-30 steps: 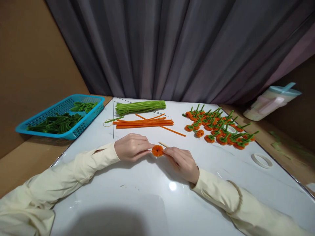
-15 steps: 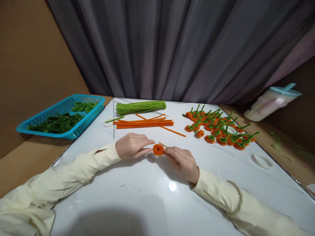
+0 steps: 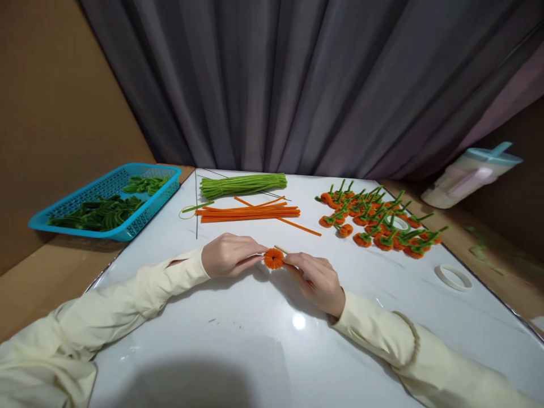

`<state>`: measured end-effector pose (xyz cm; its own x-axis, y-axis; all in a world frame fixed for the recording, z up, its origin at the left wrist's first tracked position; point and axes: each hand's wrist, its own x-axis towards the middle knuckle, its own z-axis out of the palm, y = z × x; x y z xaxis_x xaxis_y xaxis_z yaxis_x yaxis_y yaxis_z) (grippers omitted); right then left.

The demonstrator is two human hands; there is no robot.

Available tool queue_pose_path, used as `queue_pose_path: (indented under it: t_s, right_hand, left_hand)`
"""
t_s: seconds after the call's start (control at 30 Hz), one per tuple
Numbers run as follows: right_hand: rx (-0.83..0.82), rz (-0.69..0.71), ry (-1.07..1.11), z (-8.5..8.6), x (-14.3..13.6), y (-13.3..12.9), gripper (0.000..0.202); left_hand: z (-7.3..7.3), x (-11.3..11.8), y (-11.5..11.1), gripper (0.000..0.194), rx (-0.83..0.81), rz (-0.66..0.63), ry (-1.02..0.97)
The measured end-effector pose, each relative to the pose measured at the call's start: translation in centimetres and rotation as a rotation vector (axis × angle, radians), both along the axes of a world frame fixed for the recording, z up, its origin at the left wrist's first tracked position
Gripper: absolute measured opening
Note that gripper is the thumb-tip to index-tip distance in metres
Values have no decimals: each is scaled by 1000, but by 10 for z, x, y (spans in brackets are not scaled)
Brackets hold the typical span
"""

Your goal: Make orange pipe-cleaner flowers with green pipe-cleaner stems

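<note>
Between my two hands is a small round pumpkin of orange pipe cleaner (image 3: 273,258), with a dark hole at its middle. My left hand (image 3: 232,254) pinches its left side with thumb and forefinger. From the right, the fingertips of my right hand (image 3: 315,281) grip the other side. Just behind the pumpkin a thin pale stick (image 3: 281,249) shows, its lower end hidden by my right fingers. Beyond my hands lies a bundle of orange pipe cleaners (image 3: 249,213), and farther back a thicker bundle of green pipe cleaners (image 3: 243,185).
Several orange pumpkins with green stems (image 3: 374,218) cluster at the right, around a white tape roll. Another white ring (image 3: 453,278) lies nearer. A blue basket (image 3: 155,213) holding green pieces stands at left. A lidded cup (image 3: 470,177) is at far right; a grey curtain (image 3: 263,85) hangs behind.
My left fingers have shifted slightly to the right, their tips now closer against the pumpkin's upper left. My right hand and the pumpkin are nearly unchanged.
</note>
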<state>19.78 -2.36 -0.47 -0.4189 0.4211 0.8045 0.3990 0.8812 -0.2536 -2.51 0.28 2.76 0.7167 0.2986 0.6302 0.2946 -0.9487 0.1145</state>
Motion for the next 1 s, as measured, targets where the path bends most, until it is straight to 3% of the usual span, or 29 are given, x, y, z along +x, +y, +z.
queue_pose_path:
  t_s: [0.17,0.37,0.43,0.57,0.67,1.0]
  right_hand:
    - [6,3,3,0,0,-1,13]
    - [19,16,-13,-1,2,0,15]
    - [23,21,-14,-1,1,0,16]
    - [-6,-2,7,1,0,-1,17]
    - [-27,-12,25,2,-1,-1,17]
    - [-9,50,8,-1,-1,-2,23]
  left_hand:
    - [-9,1,-3,26,-61,-12,-27]
    - [-15,4,-8,17,-60,36,-157]
    - [-13,6,-9,14,-195,42,-198]
    - [-10,10,-10,16,-678,18,-278]
    - [-11,12,-10,17,-839,-3,-322]
    - [-17,14,-15,10,-453,-8,-290]
